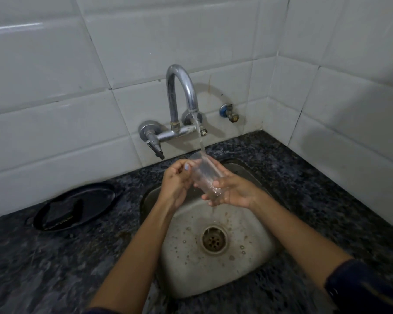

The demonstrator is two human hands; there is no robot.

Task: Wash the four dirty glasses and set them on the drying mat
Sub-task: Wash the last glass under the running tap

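Observation:
A clear drinking glass (204, 174) is held tilted over the steel sink (254, 266), its mouth toward the wall. Water runs from the curved chrome tap (181, 87) onto the glass near its rim and drips off its base. My left hand (176, 185) grips the upper part of the glass from the left, fingers curled round it. My right hand (233, 192) holds the lower part from the right, fingers wrapped under the base. No other glasses and no drying mat are in view.
A black round tray (105, 200) holding a dark sponge (64, 211) sits on the speckled granite counter (43, 268) left of the sink. A small blue-handled valve (228, 112) sticks out of the tiled wall. The sink drain (214, 240) lies below my hands.

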